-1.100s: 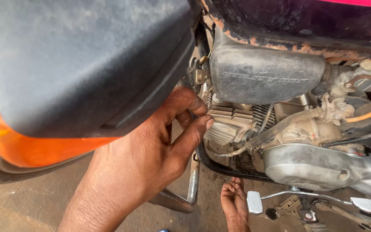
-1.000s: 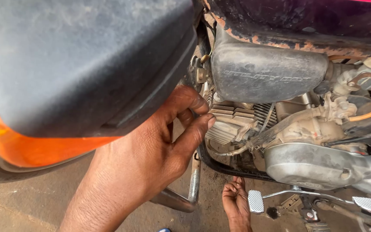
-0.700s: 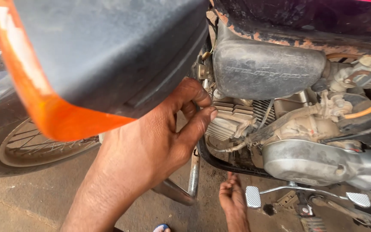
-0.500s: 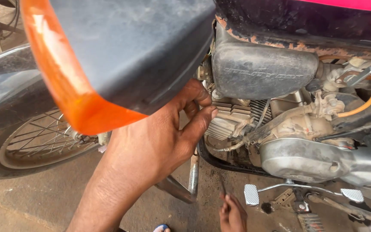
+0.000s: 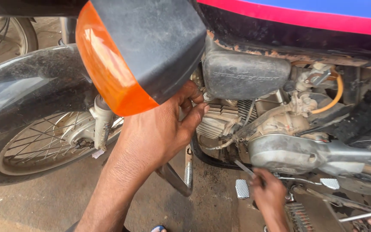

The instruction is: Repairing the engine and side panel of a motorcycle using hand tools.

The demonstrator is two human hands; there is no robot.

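Left hand (image 5: 159, 129) remains at the grey finned engine cylinder (image 5: 220, 120), fingers curled narrow, nothing visibly held. Right hand (image 5: 269, 193) has risen below the engine, now gripping a thin metal tool (image 5: 243, 167) near the crankcase cover (image 5: 288, 152).

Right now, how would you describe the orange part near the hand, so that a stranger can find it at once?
Start at the motorcycle's front wheel on the left and look above its black mudguard. There hangs the turn signal, a black housing with a curved orange lens, just above the left hand. It is the only bright orange, glossy piece among dull grey metal.
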